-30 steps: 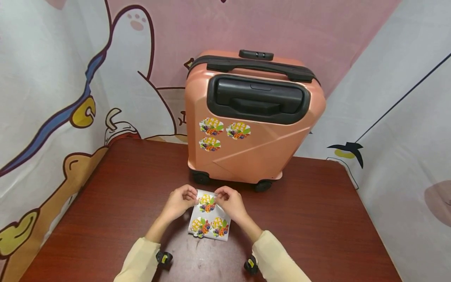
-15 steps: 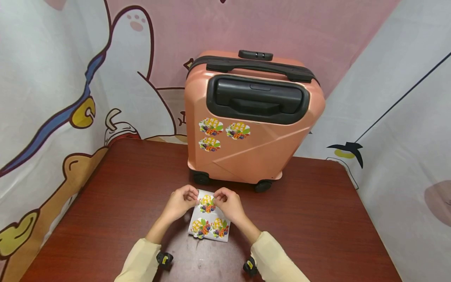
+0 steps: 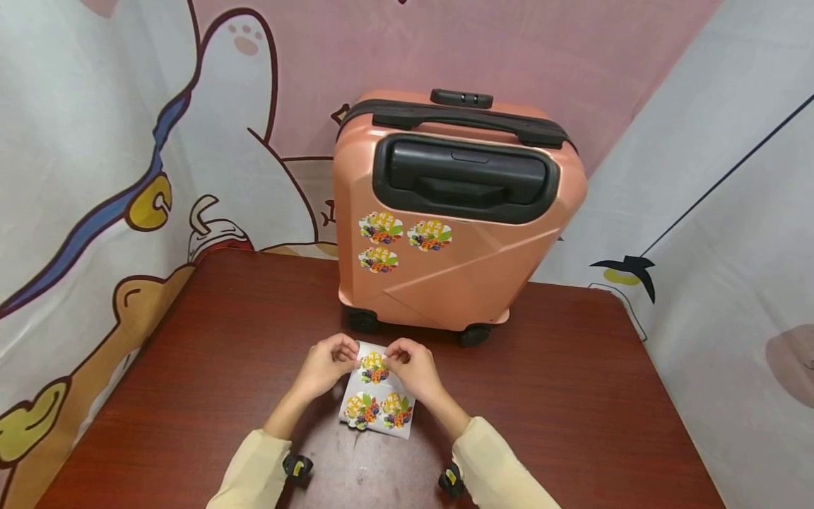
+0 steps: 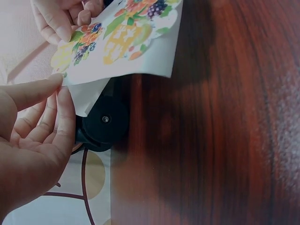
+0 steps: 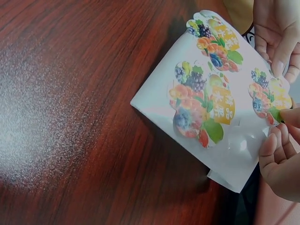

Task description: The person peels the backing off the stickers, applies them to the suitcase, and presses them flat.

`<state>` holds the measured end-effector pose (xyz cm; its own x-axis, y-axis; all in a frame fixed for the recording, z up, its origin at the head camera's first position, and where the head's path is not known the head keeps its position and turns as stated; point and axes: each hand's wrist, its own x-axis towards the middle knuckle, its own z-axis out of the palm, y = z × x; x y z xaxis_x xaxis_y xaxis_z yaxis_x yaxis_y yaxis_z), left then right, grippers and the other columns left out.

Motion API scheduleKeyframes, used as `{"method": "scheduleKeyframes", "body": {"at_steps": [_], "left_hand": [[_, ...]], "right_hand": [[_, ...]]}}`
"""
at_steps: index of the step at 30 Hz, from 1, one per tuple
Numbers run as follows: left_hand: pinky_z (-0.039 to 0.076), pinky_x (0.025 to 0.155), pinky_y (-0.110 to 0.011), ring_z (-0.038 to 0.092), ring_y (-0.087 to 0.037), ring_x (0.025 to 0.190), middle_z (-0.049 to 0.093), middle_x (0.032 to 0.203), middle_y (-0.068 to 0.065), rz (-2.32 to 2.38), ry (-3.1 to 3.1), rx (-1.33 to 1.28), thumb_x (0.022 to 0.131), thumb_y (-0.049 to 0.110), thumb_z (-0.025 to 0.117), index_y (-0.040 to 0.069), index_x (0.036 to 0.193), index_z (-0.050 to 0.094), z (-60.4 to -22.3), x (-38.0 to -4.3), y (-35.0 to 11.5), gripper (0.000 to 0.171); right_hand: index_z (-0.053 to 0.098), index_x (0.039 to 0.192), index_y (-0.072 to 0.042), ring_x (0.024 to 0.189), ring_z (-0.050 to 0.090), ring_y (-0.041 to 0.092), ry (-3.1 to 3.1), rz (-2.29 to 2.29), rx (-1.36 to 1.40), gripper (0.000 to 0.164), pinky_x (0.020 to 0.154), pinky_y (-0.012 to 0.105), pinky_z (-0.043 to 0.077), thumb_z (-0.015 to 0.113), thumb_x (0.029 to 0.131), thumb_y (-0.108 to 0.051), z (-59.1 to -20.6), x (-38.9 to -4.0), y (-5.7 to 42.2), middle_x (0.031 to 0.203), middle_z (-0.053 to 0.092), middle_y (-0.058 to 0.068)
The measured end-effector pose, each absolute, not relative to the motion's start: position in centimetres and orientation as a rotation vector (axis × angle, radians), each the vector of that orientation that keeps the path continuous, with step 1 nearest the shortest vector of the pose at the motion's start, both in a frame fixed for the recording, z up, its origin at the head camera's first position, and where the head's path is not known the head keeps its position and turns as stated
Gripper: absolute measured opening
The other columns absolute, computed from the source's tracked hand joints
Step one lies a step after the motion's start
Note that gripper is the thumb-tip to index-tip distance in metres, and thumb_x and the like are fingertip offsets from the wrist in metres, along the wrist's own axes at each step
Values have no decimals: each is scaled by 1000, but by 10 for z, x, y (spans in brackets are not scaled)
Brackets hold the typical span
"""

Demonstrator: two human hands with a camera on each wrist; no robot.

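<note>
Both hands hold a white sticker sheet [image 3: 383,389] over the table in front of an upright salmon-pink suitcase [image 3: 445,283]. Three fruit stickers show on the sheet, one at the top and two below. My left hand [image 3: 327,365] pinches the sheet's upper left edge, thumb in front and fingers behind, beside the top sticker [image 3: 374,368]. At that sticker's right edge, my right hand [image 3: 413,369] pinches with thumb and index finger, its thumb tip over the green leaf in the right wrist view. Whether it has only the sticker or the backing too, I cannot tell.
Three matching stickers [image 3: 380,228] are on the suitcase's left front, below its black recessed handle [image 3: 470,177]. Black wheels [image 3: 475,335] stand on the reddish-brown table [image 3: 559,396]. A printed cloth [image 3: 242,162] hangs behind and along both sides.
The hands stay almost in place, the right one a touch closer to the left. The sheet's lower right corner has dipped slightly toward me.
</note>
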<state>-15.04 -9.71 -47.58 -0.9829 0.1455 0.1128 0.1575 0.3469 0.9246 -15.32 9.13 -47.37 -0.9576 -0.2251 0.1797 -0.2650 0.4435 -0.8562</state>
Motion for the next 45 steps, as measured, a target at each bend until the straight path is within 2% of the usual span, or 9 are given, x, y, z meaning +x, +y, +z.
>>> {"method": "scheduleKeyframes", "body": {"at_steps": [15,28,36,39,43,45], "left_hand": [[48,64,-26,58,-16,71,63,74,-2,-1691,-2599,-263,76,-6,67,4,81,62,-474,-154,-98,12],[47,65,-25,58,-16,71,62,75,-9,-1696,-2607,-206,78,-1,67,2,84,63,-475,-155,-99,8],[47,62,-24,58,-17,70,62,76,-9,-1698,-2602,-165,78,-4,66,0,90,63,-478,-154,-100,13],[46,59,-22,59,-18,69,62,76,-9,-1689,-2604,-156,78,-5,65,-2,94,63,-481,-154,-100,16],[47,59,-23,60,-19,70,62,76,-8,-1666,-2614,-148,79,-5,64,-3,98,64,-484,-155,-102,19],[47,58,-24,60,-19,70,62,75,-8,-1659,-2614,-149,80,-5,64,-3,99,64,-485,-155,-103,20]], "right_hand": [[64,77,-3,60,54,12,-2604,1575,464,9,53,21,44,69,75,4,-472,-155,91,70,63,4],[64,75,-4,61,53,9,-2608,1555,515,9,55,21,44,69,75,3,-471,-155,92,72,62,3],[64,76,-5,62,54,12,-2617,1609,489,9,54,22,44,68,77,3,-470,-154,96,72,63,4],[63,77,-1,62,55,18,-2614,1650,490,7,53,21,43,67,77,6,-463,-152,98,71,64,10],[63,78,0,61,54,17,-2608,1673,488,7,53,21,42,67,77,6,-461,-154,103,71,63,11],[64,78,-3,60,53,12,-2604,1676,477,8,52,22,42,67,77,4,-464,-157,108,71,63,7]]}}
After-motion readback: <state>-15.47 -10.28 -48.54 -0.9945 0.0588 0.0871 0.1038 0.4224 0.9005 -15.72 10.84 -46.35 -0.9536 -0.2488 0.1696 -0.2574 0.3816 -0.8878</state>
